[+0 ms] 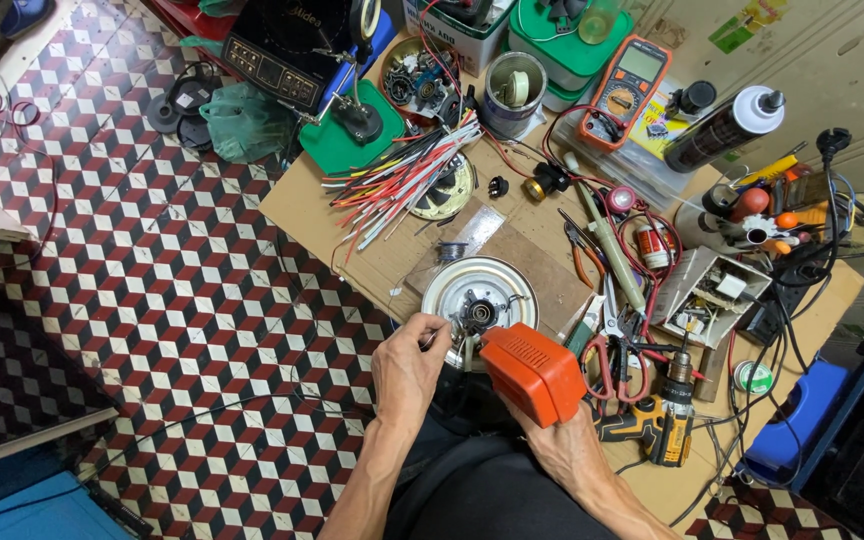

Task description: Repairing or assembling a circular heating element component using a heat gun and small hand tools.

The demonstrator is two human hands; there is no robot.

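Observation:
My right hand (562, 440) grips an orange box-shaped tool (532, 370), its nose pointing at the middle of a round white metal base (452, 282) with dark parts at its centre. This base lies on a wooden board (537, 262) on the cardboard-covered worktop (302, 205). My left hand (410, 368) rests at the near left rim of the round base, fingers pinched on something small and thin there; what it is I cannot make out.
A bundle of red and white wires (402, 180) lies behind the base. Pliers and scissors (607, 335), a yellow cordless drill (667, 420), an orange multimeter (629, 85), a spray can (722, 130) and a green stand (352, 135) crowd the worktop. Patterned tile floor (152, 300) lies left.

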